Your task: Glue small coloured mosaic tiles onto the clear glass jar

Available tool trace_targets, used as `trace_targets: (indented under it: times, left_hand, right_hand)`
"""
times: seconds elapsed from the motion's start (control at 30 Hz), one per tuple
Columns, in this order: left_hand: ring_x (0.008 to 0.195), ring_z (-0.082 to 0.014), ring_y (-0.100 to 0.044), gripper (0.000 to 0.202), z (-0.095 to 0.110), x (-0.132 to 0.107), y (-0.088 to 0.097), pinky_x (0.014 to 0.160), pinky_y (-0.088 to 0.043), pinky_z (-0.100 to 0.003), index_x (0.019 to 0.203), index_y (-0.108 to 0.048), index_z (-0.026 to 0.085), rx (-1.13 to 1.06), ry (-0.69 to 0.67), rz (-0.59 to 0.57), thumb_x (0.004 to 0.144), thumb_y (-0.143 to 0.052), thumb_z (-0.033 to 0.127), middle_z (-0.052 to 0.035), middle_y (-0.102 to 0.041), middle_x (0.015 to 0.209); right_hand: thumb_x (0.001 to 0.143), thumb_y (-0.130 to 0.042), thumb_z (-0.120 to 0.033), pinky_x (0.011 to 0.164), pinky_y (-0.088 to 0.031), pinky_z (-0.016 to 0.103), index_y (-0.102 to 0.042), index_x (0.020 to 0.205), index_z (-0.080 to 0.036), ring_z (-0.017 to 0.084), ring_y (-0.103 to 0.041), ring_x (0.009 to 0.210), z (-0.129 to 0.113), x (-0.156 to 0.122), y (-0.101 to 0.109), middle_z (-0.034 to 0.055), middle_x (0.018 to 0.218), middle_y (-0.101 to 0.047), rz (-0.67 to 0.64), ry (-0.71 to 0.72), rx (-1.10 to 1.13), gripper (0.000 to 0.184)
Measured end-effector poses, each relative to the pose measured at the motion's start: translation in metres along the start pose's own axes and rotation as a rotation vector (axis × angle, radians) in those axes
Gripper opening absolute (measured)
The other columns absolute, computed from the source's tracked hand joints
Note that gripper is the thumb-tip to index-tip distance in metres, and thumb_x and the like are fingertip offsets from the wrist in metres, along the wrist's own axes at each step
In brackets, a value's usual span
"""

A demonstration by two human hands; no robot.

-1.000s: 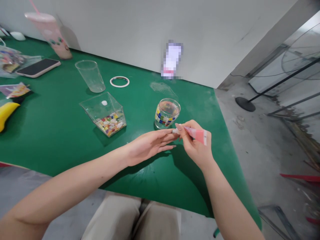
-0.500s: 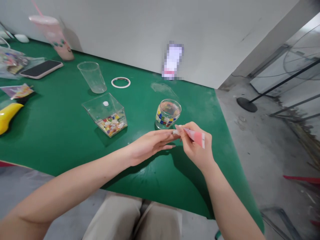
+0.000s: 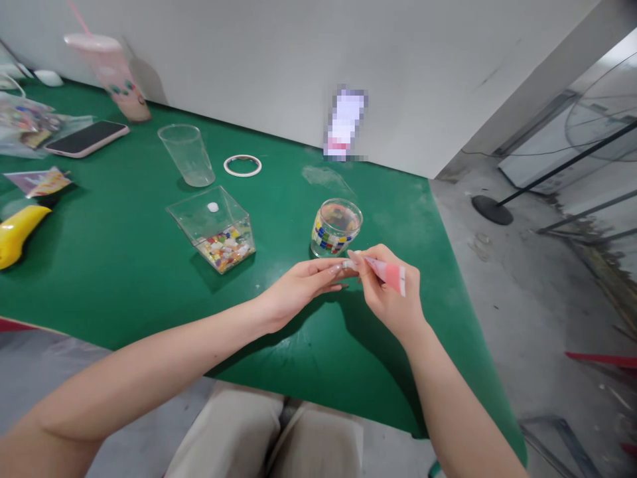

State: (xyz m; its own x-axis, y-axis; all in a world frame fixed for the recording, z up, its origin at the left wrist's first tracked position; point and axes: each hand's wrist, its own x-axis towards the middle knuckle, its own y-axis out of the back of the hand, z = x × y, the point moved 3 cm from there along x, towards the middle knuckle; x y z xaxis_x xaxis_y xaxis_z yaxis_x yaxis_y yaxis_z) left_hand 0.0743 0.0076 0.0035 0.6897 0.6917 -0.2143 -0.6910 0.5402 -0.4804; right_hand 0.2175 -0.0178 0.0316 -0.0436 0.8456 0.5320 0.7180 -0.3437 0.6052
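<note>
My right hand (image 3: 385,292) is closed round a small pink tube (image 3: 387,273), its white tip pointing left. My left hand (image 3: 303,287) reaches in from the left, fingertips pinched on a tiny piece right at the tube's tip; I cannot name the piece. Both hands hover over the green table (image 3: 124,265), just in front of a small round glass (image 3: 335,227) with coloured mosaic tiles stuck round its wall. A clear square box (image 3: 215,228) holding several loose coloured tiles sits to the left of the glass.
An empty clear plastic cup (image 3: 188,155) and a white ring (image 3: 242,165) stand farther back. A phone (image 3: 85,138), a pink tumbler (image 3: 112,74), plastic bags (image 3: 30,123) and a yellow object (image 3: 14,226) lie at the left. The table's right edge drops to a concrete floor.
The hands stay together at the tube's tip; my left fingers have curled slightly closer. The view has shifted a little.
</note>
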Motion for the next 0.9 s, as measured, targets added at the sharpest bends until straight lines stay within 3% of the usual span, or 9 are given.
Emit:
trace_targets:
  times: [0.63,0.9]
  left_hand:
    - [0.123,-0.0218,-0.054,0.027,-0.0013,0.0021,0.0027,0.108,-0.034,-0.036,0.109,-0.070,0.018,-0.029,-0.010,0.019,0.088,-0.059,0.031,-0.0081,-0.067,0.122]
    - [0.122,-0.0226,-0.055,0.029,0.0003,0.0024,0.0031,0.106,-0.036,-0.037,0.114,-0.068,0.019,0.075,-0.030,0.036,0.090,-0.057,0.031,-0.0089,-0.064,0.126]
  right_hand:
    - [0.090,-0.055,-0.021,0.053,-0.039,0.020,-0.055,0.073,-0.018,0.008,-0.049,0.051,0.0032,-0.0001,-0.0020,-0.0034,0.060,-0.054,-0.010,0.007,-0.033,0.017]
    - [0.091,-0.053,-0.022,0.054,-0.040,0.021,-0.057,0.076,-0.018,0.009,-0.049,0.052,0.0050,-0.0014,-0.0034,-0.0031,0.061,-0.054,-0.033,-0.019,-0.024,0.016]
